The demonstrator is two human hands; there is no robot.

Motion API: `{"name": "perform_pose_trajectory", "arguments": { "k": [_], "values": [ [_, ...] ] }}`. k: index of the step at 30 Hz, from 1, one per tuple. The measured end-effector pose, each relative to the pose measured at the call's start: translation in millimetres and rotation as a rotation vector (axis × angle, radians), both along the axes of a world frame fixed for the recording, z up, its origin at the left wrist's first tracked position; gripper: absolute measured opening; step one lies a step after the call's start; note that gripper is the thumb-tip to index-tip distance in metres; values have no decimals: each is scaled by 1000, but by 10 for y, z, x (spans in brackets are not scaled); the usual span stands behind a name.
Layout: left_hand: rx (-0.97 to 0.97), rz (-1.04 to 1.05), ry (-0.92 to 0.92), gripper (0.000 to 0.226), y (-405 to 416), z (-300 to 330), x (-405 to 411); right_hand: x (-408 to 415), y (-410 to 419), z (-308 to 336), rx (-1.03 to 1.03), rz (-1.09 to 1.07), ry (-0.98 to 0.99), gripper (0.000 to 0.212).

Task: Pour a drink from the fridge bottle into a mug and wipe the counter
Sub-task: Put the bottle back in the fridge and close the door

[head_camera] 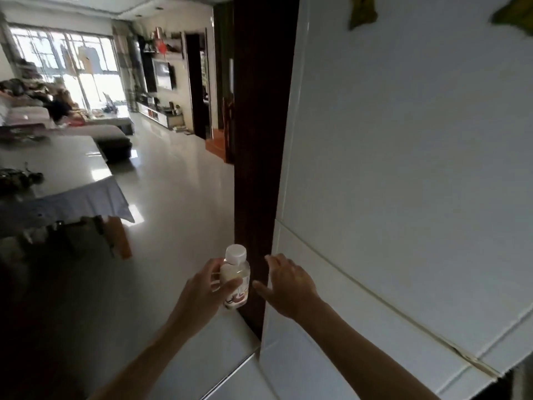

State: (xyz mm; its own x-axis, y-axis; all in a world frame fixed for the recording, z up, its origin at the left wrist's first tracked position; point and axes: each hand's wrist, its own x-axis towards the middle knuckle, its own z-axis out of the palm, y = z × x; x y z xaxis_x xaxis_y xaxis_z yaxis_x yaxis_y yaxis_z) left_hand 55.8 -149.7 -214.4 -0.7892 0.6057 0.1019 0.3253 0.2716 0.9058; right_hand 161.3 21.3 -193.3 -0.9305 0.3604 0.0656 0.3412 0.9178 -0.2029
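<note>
The left hand (206, 287) grips the capped bottle (236, 277) upright, cap uppermost, just left of the white fridge (403, 168), while the right hand (288, 284), fingers spread and holding nothing, hovers just right of the bottle by the fridge's edge.

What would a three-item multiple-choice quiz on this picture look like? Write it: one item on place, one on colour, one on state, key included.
1. Where is the bottle?
A. On the floor
B. In the left hand
C. On the table

2. What colour is the bottle's cap?
A. White
B. Red
C. Black

3. How is the right hand?
A. Gripping the bottle
B. Clenched in a fist
C. Open, holding nothing

Key: 1 B, the left hand's fingers wrap round the bottle in mid-air; 2 A, the cap on top is plainly white; 3 C, its fingers are spread beside the white fridge door, apart from the bottle.
</note>
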Motion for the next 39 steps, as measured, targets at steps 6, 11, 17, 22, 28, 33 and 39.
{"name": "perform_pose_trajectory", "arguments": {
  "k": [6,11,17,22,28,33,39],
  "values": [
    [43,-73,75,54,328,416,-957,-1021,359,811,353,-44,66,66],
    [82,-110,153,47,874,524,-1603,-1799,854,1270,644,-56,95,63],
    [112,-164,193,36,1487,803,-2487,-2585,1479,1527,781,-134,120,63],
    [212,-282,182,53,1922,1265,-3086,-2834,1651,1957,900,-244,141,55],
    [321,-412,256,46,2553,1708,-3325,-2775,1736,2564,1115,-424,95,45],
    [373,-547,249,35,2968,1907,-3446,-2773,1566,2574,1236,-567,-245,42],
    [375,-798,237,42,3180,1866,-3528,-2855,1404,2484,1197,-667,-376,34]
  ]
}}
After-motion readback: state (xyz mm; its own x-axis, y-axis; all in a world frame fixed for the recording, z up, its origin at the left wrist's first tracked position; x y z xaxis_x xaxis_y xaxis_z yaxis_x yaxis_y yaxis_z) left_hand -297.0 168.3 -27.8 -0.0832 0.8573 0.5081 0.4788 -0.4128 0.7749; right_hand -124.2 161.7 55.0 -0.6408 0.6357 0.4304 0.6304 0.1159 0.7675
